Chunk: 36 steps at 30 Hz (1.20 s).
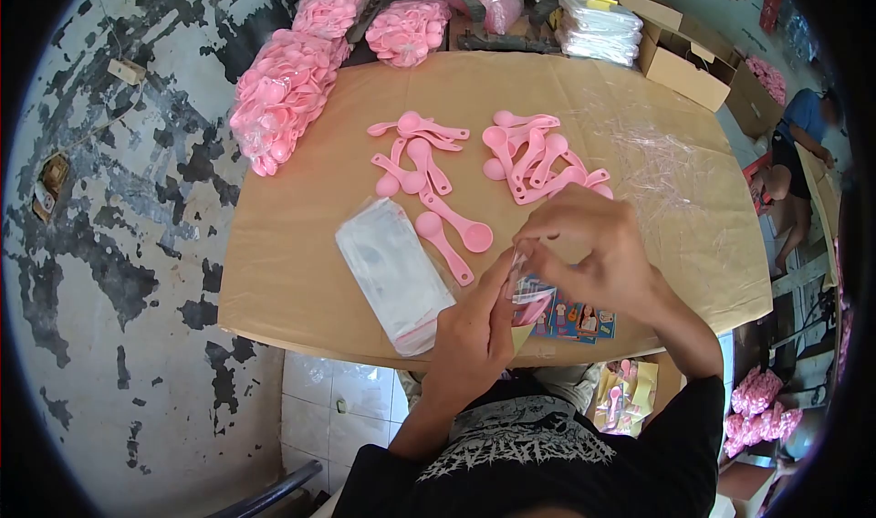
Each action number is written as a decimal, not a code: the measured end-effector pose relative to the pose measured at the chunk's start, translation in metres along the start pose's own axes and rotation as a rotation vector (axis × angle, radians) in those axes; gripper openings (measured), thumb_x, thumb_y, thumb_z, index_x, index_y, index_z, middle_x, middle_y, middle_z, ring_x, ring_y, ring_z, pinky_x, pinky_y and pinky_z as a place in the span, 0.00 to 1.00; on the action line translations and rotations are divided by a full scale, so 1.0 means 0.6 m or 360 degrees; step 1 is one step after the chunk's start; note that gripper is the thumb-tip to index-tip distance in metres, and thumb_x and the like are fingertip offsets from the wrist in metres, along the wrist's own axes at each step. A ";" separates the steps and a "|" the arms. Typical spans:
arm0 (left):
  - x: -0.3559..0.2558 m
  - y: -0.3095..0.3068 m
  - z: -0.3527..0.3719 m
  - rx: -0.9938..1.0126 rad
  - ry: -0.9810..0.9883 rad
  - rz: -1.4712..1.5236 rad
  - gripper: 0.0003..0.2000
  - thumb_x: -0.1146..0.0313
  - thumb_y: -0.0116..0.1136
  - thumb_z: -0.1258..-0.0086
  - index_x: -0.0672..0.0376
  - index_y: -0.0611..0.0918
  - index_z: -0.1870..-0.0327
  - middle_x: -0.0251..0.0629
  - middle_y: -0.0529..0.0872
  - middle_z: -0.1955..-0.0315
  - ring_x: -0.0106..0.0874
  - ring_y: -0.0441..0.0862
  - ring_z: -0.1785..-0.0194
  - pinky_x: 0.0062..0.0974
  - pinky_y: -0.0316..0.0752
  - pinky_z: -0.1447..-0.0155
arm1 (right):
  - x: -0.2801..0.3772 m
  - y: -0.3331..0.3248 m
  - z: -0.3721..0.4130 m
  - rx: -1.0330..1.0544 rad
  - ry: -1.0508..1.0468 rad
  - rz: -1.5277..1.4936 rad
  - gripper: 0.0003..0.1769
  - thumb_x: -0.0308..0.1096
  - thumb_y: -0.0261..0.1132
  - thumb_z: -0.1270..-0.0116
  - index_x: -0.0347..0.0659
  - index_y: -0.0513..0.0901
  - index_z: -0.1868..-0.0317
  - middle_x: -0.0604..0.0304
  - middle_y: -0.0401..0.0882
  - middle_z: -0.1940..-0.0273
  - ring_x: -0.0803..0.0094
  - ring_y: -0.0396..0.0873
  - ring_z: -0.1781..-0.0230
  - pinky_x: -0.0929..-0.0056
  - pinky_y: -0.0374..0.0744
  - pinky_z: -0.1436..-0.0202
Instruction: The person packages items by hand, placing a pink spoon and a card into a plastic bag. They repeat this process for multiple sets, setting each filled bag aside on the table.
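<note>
Near the front edge of the table, my left hand [476, 335] is closed on a small clear plastic bag [531, 292] with something pink inside. My right hand [584, 249] pinches the bag's top edge from the other side. Beneath and beside the bag lie colourful printed cards [584, 322], partly hidden by my hands. A stack of clear bags [392, 276] rests left of my left hand. Pink measuring spoons lie loose beyond my hands, in a left group [420, 157] and a right group [534, 153].
Bagged pink spoons [283, 89] sit at the table's back left. Plastic packs [598, 30] and a cardboard box [684, 57] stand at the back right. Plastic scraps [652, 157] lie on the brown-covered table [301, 272]. Another person [803, 139] sits at far right.
</note>
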<state>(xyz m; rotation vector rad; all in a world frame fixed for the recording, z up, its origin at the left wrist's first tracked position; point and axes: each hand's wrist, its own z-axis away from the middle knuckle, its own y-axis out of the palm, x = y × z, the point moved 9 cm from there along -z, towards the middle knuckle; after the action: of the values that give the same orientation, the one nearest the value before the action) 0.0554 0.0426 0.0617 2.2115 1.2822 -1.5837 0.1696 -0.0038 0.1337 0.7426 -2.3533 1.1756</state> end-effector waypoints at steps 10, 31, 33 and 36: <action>0.072 -0.022 -0.008 -0.0249 -0.0373 0.0968 0.18 0.63 0.39 0.18 0.67 0.71 0.39 0.50 0.76 0.38 0.35 0.85 0.49 0.25 0.85 0.54 | -0.275 -0.218 0.161 0.0031 0.0326 0.0800 0.11 0.23 0.60 0.34 0.33 0.81 0.52 0.54 0.83 0.55 0.62 0.81 0.53 0.69 0.77 0.49; 0.085 0.046 -0.027 -0.0060 -0.0521 0.1428 0.22 0.60 0.40 0.18 0.69 0.71 0.34 0.46 0.77 0.40 0.29 0.81 0.46 0.26 0.77 0.42 | -0.070 0.047 0.069 0.0393 0.0411 -0.0712 0.15 0.27 0.70 0.35 0.34 0.83 0.48 0.60 0.86 0.67 0.84 0.81 0.67 0.80 0.80 0.60; 0.075 0.045 -0.029 -0.0075 -0.0481 0.1463 0.21 0.60 0.40 0.18 0.68 0.72 0.35 0.44 0.79 0.41 0.26 0.81 0.47 0.24 0.76 0.43 | -0.075 0.047 0.072 0.0328 0.0600 -0.0750 0.14 0.27 0.69 0.35 0.34 0.84 0.50 0.59 0.87 0.65 0.83 0.82 0.64 0.79 0.81 0.58; 0.065 0.044 -0.029 -0.0037 -0.0464 0.1450 0.21 0.61 0.39 0.18 0.68 0.72 0.35 0.44 0.79 0.41 0.25 0.81 0.48 0.24 0.76 0.43 | -0.085 0.048 0.077 0.0269 0.0675 -0.0852 0.12 0.27 0.68 0.34 0.33 0.85 0.51 0.60 0.87 0.64 0.82 0.82 0.62 0.80 0.81 0.56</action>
<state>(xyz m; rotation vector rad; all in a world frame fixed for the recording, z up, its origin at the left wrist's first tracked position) 0.0893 0.0571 0.0279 1.9703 0.1351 -1.3810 0.1861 -0.0129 0.0613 0.9873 -1.5913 1.1537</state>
